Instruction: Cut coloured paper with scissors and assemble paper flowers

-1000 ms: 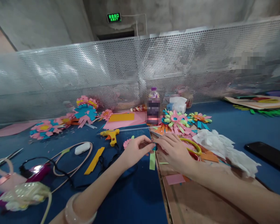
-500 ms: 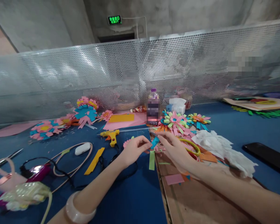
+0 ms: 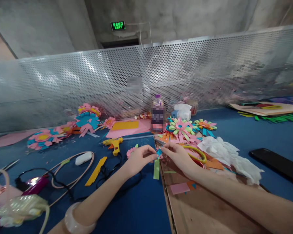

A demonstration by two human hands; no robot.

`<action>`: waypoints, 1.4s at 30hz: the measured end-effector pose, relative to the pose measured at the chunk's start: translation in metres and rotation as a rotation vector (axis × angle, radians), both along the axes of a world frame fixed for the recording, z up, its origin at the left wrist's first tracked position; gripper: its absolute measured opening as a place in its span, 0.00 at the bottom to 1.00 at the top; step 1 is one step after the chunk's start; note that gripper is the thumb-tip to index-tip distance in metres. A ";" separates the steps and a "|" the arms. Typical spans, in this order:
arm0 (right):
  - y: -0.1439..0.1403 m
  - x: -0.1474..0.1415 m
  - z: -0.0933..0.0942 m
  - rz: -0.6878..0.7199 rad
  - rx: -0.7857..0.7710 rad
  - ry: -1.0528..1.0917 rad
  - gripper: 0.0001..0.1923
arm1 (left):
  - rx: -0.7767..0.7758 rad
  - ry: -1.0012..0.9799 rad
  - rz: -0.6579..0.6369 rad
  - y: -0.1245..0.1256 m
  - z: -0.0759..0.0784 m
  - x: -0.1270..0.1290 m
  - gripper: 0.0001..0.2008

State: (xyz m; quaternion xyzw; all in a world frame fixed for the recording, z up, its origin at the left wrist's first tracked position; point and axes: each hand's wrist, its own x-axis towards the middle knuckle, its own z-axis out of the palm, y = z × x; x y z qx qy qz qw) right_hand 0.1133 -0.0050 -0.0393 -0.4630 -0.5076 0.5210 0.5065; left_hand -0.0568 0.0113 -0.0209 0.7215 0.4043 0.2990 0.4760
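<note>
— What have the hands got?
— Both are pinched onto one small blue paper piece (image 3: 159,152). The left hand (image 3: 138,157) has thumb and forefinger closed on its left side, the other fingers curled under; the right hand (image 3: 177,155) nips it from the right with its fingertips, the rest of the fingers loosely bent.

— Where is that piece?
— Held just above the worktop (image 3: 136,208), at the near-middle, right over the left edge of the brown board (image 3: 197,208). A green paper strip (image 3: 156,169) lies directly under it, on the near side.

— What sits around the hands?
— Just behind the right hand, yellow-handled scissors (image 3: 197,153) on a heap of paper scraps; crumpled white tissue (image 3: 224,152) to its right, and a black phone (image 3: 275,164) further right. Far of the hands stand a plastic bottle (image 3: 157,113) and a cluster of paper flowers (image 3: 183,126).

— And on the left?
— A yellow glue gun (image 3: 114,143), an orange paper strip (image 3: 96,166), a white earbud case (image 3: 81,158) inside a loop of cord, and more paper flowers (image 3: 42,138) at the far left. A pale bangle (image 3: 74,221) rides the left wrist
</note>
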 end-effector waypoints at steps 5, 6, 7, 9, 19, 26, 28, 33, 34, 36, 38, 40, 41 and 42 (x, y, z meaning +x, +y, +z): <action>0.006 0.002 -0.009 0.015 0.060 -0.030 0.13 | 0.005 -0.022 0.001 0.005 -0.010 0.000 0.12; 0.007 0.002 -0.011 0.013 0.077 -0.054 0.13 | 0.014 -0.019 0.004 0.005 -0.012 0.000 0.11; 0.008 0.003 -0.013 0.011 0.090 -0.069 0.13 | 0.024 -0.016 0.007 0.006 -0.013 0.000 0.11; 0.009 0.003 -0.015 0.022 0.101 -0.070 0.13 | 0.035 -0.008 0.014 0.006 -0.013 0.000 0.11; 0.007 0.004 -0.017 0.099 0.191 -0.176 0.14 | 0.003 -0.008 0.011 0.006 -0.017 0.001 0.13; 0.006 0.001 -0.021 0.065 0.221 -0.254 0.13 | 0.037 0.033 0.030 0.004 -0.014 0.001 0.14; 0.006 0.001 -0.019 0.048 0.213 -0.258 0.13 | 0.036 0.016 0.044 0.003 -0.012 0.002 0.13; 0.008 0.002 -0.015 -0.065 0.129 -0.125 0.11 | 0.002 -0.039 0.145 0.003 -0.010 0.005 0.13; 0.008 0.002 -0.015 -0.093 0.109 -0.069 0.10 | -0.014 -0.038 0.154 0.003 -0.011 0.005 0.13; 0.010 0.004 -0.013 -0.144 0.079 0.052 0.10 | -0.028 -0.007 0.144 0.003 -0.012 0.005 0.13; 0.013 0.007 -0.012 -0.171 0.056 0.146 0.10 | 0.050 0.069 0.119 0.002 -0.012 0.004 0.12; 0.018 0.012 -0.010 -0.184 0.047 0.170 0.11 | 0.199 0.173 0.081 -0.001 -0.011 0.003 0.11; 0.020 0.015 -0.010 -0.202 0.054 0.162 0.11 | 0.280 0.230 0.054 -0.002 -0.010 0.002 0.12; 0.024 0.018 -0.009 -0.228 0.069 0.150 0.11 | 0.350 0.288 0.024 -0.004 -0.009 0.002 0.14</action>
